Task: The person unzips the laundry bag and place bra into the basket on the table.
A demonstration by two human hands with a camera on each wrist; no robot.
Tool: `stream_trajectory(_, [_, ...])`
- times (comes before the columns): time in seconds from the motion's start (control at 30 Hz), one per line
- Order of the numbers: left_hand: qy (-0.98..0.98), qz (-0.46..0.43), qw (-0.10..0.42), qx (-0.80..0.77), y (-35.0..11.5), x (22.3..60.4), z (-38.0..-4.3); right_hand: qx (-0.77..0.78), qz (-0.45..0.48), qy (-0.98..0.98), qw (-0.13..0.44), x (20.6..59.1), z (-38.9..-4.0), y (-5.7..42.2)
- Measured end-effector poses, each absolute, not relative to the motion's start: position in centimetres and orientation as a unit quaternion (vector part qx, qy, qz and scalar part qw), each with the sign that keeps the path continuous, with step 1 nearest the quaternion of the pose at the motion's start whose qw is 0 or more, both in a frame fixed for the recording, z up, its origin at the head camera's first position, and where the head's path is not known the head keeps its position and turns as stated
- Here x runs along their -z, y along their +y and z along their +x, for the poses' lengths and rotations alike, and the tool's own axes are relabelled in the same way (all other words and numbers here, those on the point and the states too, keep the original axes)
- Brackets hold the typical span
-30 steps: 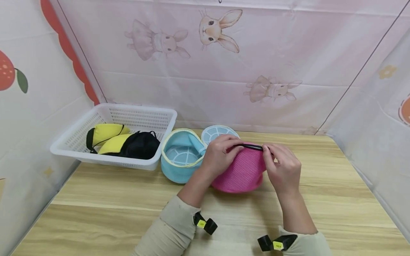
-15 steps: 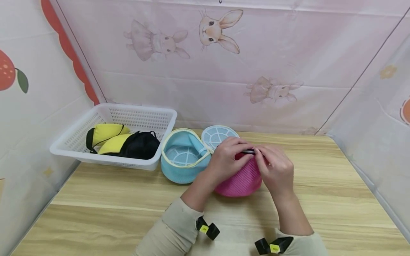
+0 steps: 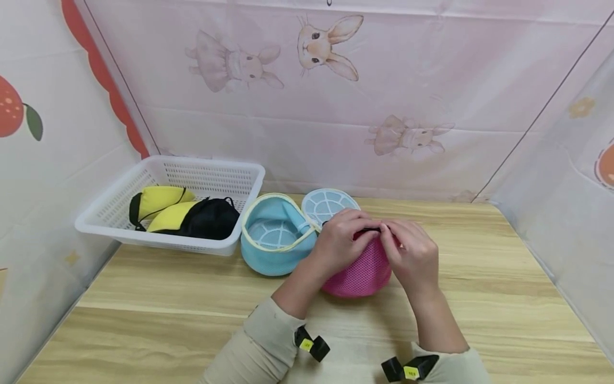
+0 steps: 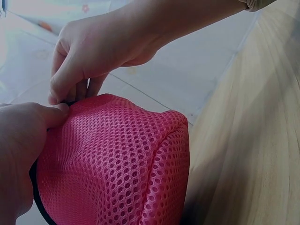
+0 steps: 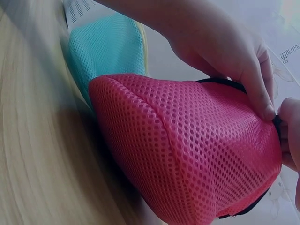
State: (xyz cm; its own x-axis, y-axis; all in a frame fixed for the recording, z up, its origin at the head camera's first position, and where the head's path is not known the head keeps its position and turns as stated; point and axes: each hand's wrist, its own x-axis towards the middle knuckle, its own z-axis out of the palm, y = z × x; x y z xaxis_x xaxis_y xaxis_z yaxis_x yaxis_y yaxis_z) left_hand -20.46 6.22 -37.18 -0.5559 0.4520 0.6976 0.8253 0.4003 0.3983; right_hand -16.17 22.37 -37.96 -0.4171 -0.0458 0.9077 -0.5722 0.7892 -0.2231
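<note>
A pink mesh laundry bag (image 3: 361,276) with black edging (image 5: 220,83) round its opening stands at mid-table, its rounded bottom toward me. On the left side of the opening, my left hand (image 3: 344,239) pinches the edging between thumb and fingers. My right hand (image 3: 413,255) pinches the same edging just to the right, the two sets of fingertips almost meeting. Seen from the right wrist, the mesh bulges below the grip and the left thumb presses on the edging. The bag's far side is hidden behind both hands.
Left of the pink bag stands a blue mesh laundry bag (image 3: 273,263), its round lid (image 3: 328,205) folded back behind. A white plastic basket (image 3: 158,242) farther left holds black-and-yellow bras (image 3: 211,218). A printed curtain (image 3: 268,138) hangs behind the table.
My right hand has moved left until its fingertips came close to my left hand's, shortening the stretch of black edging between them. The pink bag has shifted slightly toward me.
</note>
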Motion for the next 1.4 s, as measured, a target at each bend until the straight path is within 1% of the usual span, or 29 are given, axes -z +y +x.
stream_trajectory(0.77, [-0.759,-0.393,0.297,0.426,5.1,37.4,-21.3,-0.276,0.140,-0.788,0.533,38.1,-15.9,23.6])
stream_trajectory(1.4, [-0.757,-0.375,0.293,0.447,4.2,37.4,-22.2,-0.293,0.130,-0.780,0.538,37.9,-15.8,23.6])
